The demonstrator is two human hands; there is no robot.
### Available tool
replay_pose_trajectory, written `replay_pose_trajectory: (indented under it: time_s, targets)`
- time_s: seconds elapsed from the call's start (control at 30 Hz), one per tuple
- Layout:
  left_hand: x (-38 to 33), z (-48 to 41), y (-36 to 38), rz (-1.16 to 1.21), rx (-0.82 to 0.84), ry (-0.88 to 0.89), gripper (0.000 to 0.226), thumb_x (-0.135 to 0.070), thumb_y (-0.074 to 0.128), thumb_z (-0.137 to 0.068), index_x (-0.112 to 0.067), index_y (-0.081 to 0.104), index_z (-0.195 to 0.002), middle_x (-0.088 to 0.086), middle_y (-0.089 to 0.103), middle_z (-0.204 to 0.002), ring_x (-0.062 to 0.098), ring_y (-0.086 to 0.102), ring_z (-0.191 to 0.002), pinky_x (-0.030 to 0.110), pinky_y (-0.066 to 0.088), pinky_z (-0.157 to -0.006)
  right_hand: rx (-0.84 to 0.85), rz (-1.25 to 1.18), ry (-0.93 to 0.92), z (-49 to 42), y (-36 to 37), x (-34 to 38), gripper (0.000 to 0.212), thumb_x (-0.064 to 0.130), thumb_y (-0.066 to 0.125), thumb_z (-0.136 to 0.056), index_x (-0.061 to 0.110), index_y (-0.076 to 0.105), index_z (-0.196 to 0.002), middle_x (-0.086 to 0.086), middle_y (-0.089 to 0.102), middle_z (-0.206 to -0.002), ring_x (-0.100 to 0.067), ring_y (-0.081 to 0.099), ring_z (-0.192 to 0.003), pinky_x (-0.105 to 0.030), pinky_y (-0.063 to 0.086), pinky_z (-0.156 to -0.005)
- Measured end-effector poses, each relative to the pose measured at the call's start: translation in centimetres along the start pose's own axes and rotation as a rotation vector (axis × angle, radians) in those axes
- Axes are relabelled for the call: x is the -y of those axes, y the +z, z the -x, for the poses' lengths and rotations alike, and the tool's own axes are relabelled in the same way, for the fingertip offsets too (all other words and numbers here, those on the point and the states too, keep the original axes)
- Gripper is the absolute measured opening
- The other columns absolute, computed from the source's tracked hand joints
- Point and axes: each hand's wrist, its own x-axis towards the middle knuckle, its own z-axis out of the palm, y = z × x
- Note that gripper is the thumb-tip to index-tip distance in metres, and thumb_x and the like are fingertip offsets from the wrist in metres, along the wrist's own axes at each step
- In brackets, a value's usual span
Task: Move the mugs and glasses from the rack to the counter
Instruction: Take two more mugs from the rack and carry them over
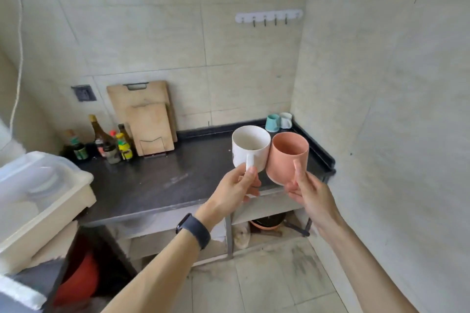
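Observation:
My left hand (237,185) grips a white mug (250,147) by its handle. Beside it, my right hand (309,192) holds a pink mug (288,157) by its handle. The two mugs touch side by side, upright, in the air above the front right part of the dark counter (165,180). A teal mug (273,122) and a pale grey mug (285,119) stand in the counter's back right corner. The rack (43,201), a cream box with a clear lid, sits at the left with pale dishes blurred inside.
Two wooden cutting boards (147,119) lean on the back wall. Several sauce bottles (106,142) stand at the counter's back left. A hook strip (269,16) hangs on the wall. A tiled wall is close on the right. A pot (267,222) sits under the counter.

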Motion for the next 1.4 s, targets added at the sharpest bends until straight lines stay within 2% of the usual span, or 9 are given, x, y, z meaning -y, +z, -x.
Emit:
replay_pose_trajectory:
  time_s: [0.1,0.27,0.37,0.63,0.73,0.83,1.0,1.17,1.4]
  targets:
    - [-1.1,-6.0,1.0,-0.009,0.053,0.002,0.043,-0.044,0.039,-0.103,-0.006,0.057,-0.113,0.011,0.069,-0.110,0.014,0.072,-0.081,0.039,0.057,-0.084,-0.044,-0.021,0.021,-5.0,-1.6,0.0,0.056,0.074,0.054,-0.086,0.020,0.070,-0.080,-0.004,0.076,-0.083,-0.014,0.075,-0.089,-0.031,0.058,-0.085]
    - [-1.4,-14.9,3.7,-0.019,0.126,-0.008,0.038,-0.044,0.038,-0.104,-0.011,0.057,-0.106,0.008,0.070,-0.109,0.014,0.073,-0.084,0.040,0.057,-0.085,-0.118,-0.021,0.075,-12.7,-4.8,-1.1,0.059,0.064,0.054,-0.091,0.006,0.066,-0.086,-0.011,0.075,-0.085,-0.015,0.075,-0.087,-0.026,0.060,-0.079]
    - [-0.3,-20.0,5.8,-0.014,0.162,-0.044,0.034,-0.044,0.038,-0.104,-0.016,0.057,-0.100,0.007,0.070,-0.108,0.014,0.074,-0.085,0.038,0.056,-0.083,-0.145,-0.020,0.116,-17.2,-6.9,-3.0,0.059,0.065,0.054,-0.091,0.007,0.067,-0.088,-0.010,0.076,-0.086,-0.015,0.076,-0.086,-0.024,0.060,-0.077]
    - [4.1,-33.6,12.0,-0.034,0.130,-0.156,0.039,-0.045,0.038,-0.103,-0.013,0.058,-0.113,0.002,0.071,-0.104,0.008,0.073,-0.086,0.040,0.054,-0.087,-0.086,0.007,0.226,-31.9,-11.4,-9.2,0.058,0.070,0.049,-0.090,0.015,0.068,-0.093,-0.006,0.077,-0.089,-0.012,0.075,-0.087,-0.027,0.060,-0.080]
    - [5.5,-37.6,13.8,-0.041,0.125,-0.210,0.036,-0.047,0.038,-0.103,-0.018,0.058,-0.110,0.001,0.070,-0.104,0.006,0.073,-0.084,0.037,0.055,-0.084,-0.024,0.026,0.289,-36.2,-12.5,-11.5,0.056,0.069,0.046,-0.091,0.018,0.067,-0.100,-0.006,0.076,-0.096,-0.013,0.075,-0.091,-0.026,0.060,-0.081]
    - [7.2,-41.2,15.1,-0.032,0.117,-0.267,0.033,-0.049,0.036,-0.103,-0.024,0.055,-0.115,-0.001,0.069,-0.106,0.004,0.072,-0.083,0.030,0.055,-0.080,0.026,0.056,0.365,-40.0,-13.0,-13.6,0.062,0.070,0.044,-0.091,0.016,0.064,-0.116,-0.006,0.074,-0.105,-0.017,0.073,-0.099,-0.036,0.058,-0.093]
    - [10.5,-46.8,16.5,0.001,0.114,-0.421,0.045,-0.046,0.036,-0.103,-0.015,0.047,-0.134,0.002,0.066,-0.111,0.014,0.070,-0.091,0.033,0.054,-0.085,0.093,0.089,0.510,-45.5,-13.0,-17.5,0.076,0.072,0.045,-0.088,0.013,0.055,-0.134,-0.009,0.067,-0.124,-0.021,0.069,-0.108,-0.039,0.056,-0.097]
    - [14.6,-52.6,16.7,0.050,0.115,-0.546,0.053,-0.045,0.037,-0.104,-0.012,0.039,-0.145,0.009,0.066,-0.119,0.024,0.070,-0.098,0.032,0.052,-0.082,0.125,0.124,0.625,-51.0,-11.8,-21.4,0.081,0.074,0.044,-0.086,0.010,0.055,-0.134,-0.009,0.066,-0.127,-0.020,0.067,-0.110,-0.034,0.055,-0.095]
    - [19.5,-60.9,16.5,0.050,0.151,-0.606,0.055,-0.048,0.037,-0.103,-0.016,0.038,-0.147,0.000,0.065,-0.113,0.010,0.069,-0.083,0.025,0.052,-0.074,0.138,0.116,0.754,-58.5,-9.7,-24.6,0.076,0.069,0.045,-0.089,0.019,0.044,-0.146,-0.008,0.059,-0.138,-0.023,0.063,-0.118,-0.043,0.050,-0.104]
